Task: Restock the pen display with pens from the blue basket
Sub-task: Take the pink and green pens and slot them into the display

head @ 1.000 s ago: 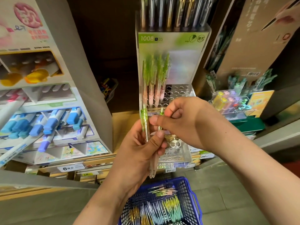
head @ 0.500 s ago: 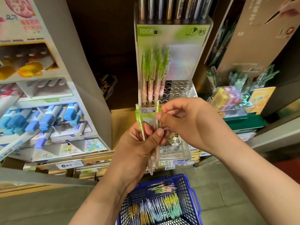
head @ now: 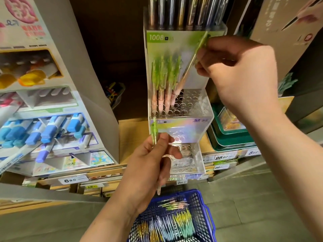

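Head view: the restock looks barely begun, with a few pens [head: 164,88] standing on the 9 o'clock side of the pen display [head: 197,103], most holes bare, and the blue basket [head: 195,195] at 6 o'clock well loaded. Right hand [head: 241,75] pinches one pen [head: 192,62], tip slanting to 7 o'clock over the holes. Left hand [head: 148,165] grips a second pen [head: 154,130] upright, 12-to-6.

right hand [head: 239,74] pinching tilted pen [head: 190,66], pen display [head: 192,125]

Green-capped pink pen [head: 191,65] tilted above clear display [head: 196,103] holes
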Motion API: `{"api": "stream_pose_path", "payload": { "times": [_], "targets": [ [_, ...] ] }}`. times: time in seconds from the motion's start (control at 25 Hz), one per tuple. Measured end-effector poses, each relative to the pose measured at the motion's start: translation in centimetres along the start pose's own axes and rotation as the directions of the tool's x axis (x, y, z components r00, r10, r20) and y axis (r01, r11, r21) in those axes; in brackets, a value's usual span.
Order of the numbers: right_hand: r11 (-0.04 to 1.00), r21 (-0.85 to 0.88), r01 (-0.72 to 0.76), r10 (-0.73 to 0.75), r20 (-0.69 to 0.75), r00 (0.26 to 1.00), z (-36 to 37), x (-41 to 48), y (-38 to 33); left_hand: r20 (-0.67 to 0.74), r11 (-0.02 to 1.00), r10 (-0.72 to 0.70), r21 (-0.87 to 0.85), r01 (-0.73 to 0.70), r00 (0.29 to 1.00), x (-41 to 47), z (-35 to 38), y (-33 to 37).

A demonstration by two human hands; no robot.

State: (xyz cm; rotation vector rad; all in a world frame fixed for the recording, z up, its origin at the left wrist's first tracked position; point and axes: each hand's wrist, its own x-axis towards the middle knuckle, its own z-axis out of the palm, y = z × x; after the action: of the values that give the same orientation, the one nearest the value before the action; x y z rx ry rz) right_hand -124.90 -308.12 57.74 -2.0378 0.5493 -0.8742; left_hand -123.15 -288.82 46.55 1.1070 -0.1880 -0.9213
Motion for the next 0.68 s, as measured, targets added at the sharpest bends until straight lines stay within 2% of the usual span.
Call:
{"api": "stream_pose_path", "payload": {
  "times": [0.28, 0.48, 0.6, 0.68],
  "targets": [
    [0.998, -0.055, 0.013, -0.012, 0.014, 1.000, 0.8, 0.8, 0.0, 0.072, 0.994, -0.016, -0.105, 0.023, 0.997, 0.3, 0.0, 0.1],
    [0.974, -0.213, 0.071, -0.051, 0.099, 0.994, 1.4, 0.0, 0.5, 0.081, 0.991, 0.001, -0.135, 0.010, 0.997, 0.3, 0.0, -0.3],
    [0.958, -0.282, 0.046, 0.002, 0.168, 0.986, 2.1, -0.6, 1.3, 0.070, 0.993, -0.004, -0.114, 0.012, 0.998, 0.5, -0.1, -0.3],
    [0.955, -0.296, 0.014, 0.035, 0.160, 0.987, 2.4, -0.8, 1.7, 0.062, 0.994, 0.008, -0.105, -0.001, 0.998, 0.5, -0.1, -0.4]
  ]
}}
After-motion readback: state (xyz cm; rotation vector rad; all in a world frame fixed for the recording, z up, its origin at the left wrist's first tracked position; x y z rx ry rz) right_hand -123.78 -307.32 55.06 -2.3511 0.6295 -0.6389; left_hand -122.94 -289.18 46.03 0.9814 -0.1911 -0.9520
